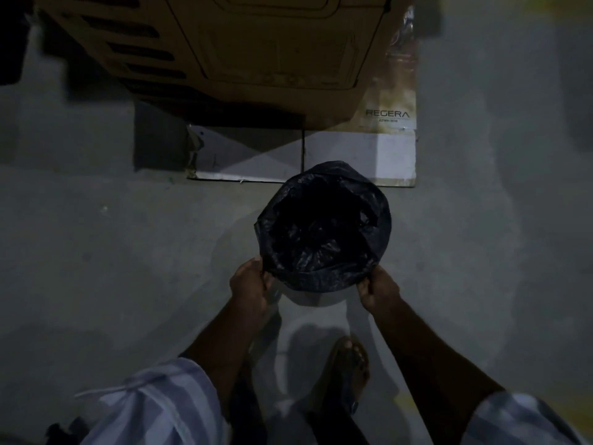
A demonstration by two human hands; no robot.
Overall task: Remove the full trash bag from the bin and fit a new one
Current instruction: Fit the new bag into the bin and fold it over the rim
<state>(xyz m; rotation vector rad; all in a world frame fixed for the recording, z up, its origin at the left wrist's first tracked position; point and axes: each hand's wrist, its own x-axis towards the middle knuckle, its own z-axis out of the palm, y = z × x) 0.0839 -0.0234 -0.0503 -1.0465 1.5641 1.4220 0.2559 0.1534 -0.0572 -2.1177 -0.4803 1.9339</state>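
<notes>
A black trash bag [324, 226] lines a round white bin [316, 298] that stands on the grey floor. The bag's mouth is open and folded over the rim; its inside is dark and I cannot tell what it holds. My left hand [250, 285] grips the bag's edge at the near left of the rim. On the near right of the rim, my right hand [377, 292] pinches the bag's edge. Only a strip of the white bin wall shows below the bag, between my hands.
A large brown cardboard box [256, 46] stands just behind the bin, on flat cardboard sheets [362, 149] printed "REGERA". My sandalled foot [348, 364] is on the floor below the bin. Bare concrete floor [96, 236] spreads to the left and right.
</notes>
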